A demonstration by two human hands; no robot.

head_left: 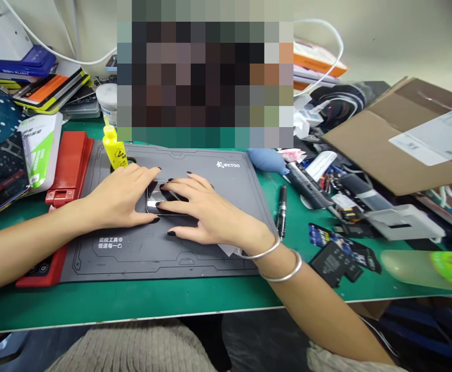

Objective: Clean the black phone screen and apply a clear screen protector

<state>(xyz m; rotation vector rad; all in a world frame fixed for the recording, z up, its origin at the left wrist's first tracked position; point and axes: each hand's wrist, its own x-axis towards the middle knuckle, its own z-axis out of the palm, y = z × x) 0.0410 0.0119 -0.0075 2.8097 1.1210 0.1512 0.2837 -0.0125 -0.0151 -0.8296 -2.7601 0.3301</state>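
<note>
A smartphone [154,195] with a glossy, reflective face lies on the grey work mat [218,261]. My left hand [117,199] wraps round its left end, thumb at the near edge and fingers at the far edge. Across the phone's face rest the spread fingers of my right hand [206,206], its thumb stretched out on the mat side. Much of the phone is hidden beneath this hand. Just beyond my left hand stands a yellow dispenser bottle [115,147]. A whitish scrap [228,250] shows under my right wrist.
Left of the mat lies a red device [71,160], beside boxes and a dark phone [11,165]. To the right are a black pen [282,206], a blue blower bulb [265,160], loose batteries [329,263], a cardboard box [400,134] and a greenish bottle [408,266].
</note>
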